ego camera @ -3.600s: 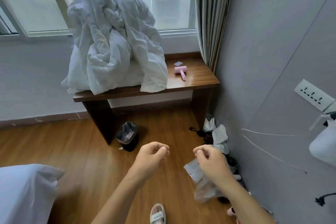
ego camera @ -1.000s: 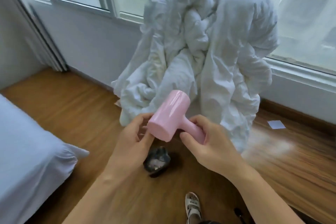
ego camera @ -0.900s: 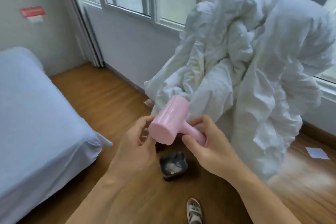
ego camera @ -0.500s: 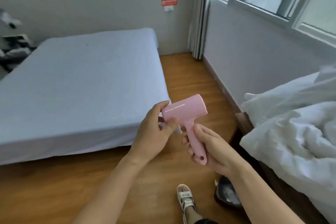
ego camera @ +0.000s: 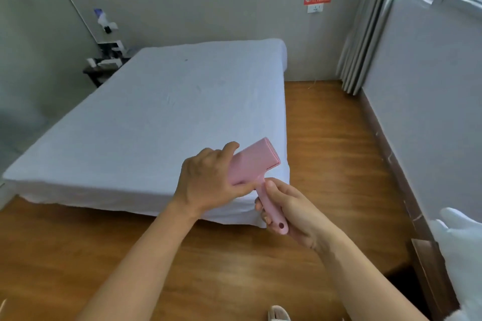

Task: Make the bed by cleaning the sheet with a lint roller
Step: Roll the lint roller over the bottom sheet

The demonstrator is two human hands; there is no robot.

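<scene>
Here, the right hand (ego camera: 294,210) curls around the handle of the pink lint roller (ego camera: 254,169), while the left hand (ego camera: 208,182) grips the roller's pink head, thumb below and fingers over its top edge. The roller is held in the air above the near right corner of the bed, whose white sheet (ego camera: 156,117) lies flat. Wooden floor (ego camera: 326,138) surrounds the bed; a crumpled white duvet (ego camera: 461,250) shows at far right.
</scene>
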